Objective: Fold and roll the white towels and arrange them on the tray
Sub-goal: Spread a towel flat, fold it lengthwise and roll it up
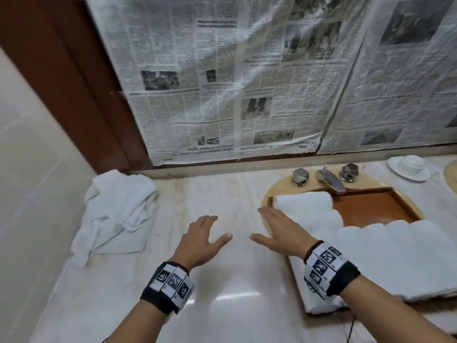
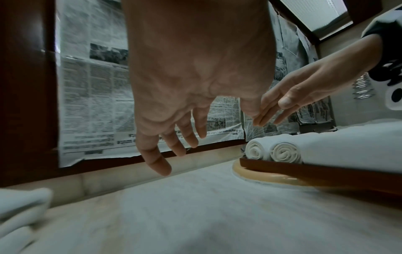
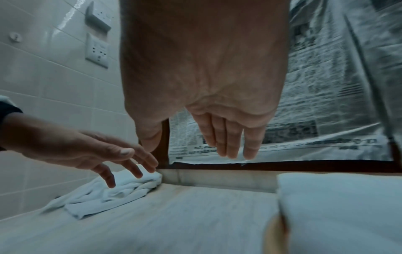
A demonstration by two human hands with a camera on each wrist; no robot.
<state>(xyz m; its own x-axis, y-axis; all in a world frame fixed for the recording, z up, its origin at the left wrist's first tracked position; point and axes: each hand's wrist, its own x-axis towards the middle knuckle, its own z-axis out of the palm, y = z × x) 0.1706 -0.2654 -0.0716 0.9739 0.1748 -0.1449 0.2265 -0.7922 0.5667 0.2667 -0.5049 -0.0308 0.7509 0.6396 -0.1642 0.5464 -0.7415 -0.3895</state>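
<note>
A loose heap of crumpled white towels (image 1: 116, 214) lies at the back left of the marble counter (image 1: 222, 288). A brown wooden tray (image 1: 371, 209) rests over the sink on the right, with rolled white towels (image 1: 306, 206) lined up on it from its far end to its near end. In the left wrist view their spiral ends (image 2: 274, 152) show on the tray (image 2: 304, 170). My left hand (image 1: 215, 229) hovers open over the bare counter between heap and tray. My right hand (image 1: 264, 225) is open, fingers straight, just left of the tray's rolls. Neither holds anything.
A chrome faucet (image 1: 329, 179) with two handles stands behind the tray. A white cup on a saucer (image 1: 409, 167) sits at the back right. Newspaper (image 1: 222, 82) covers the wall behind. A tiled wall (image 1: 29, 169) bounds the counter's left side.
</note>
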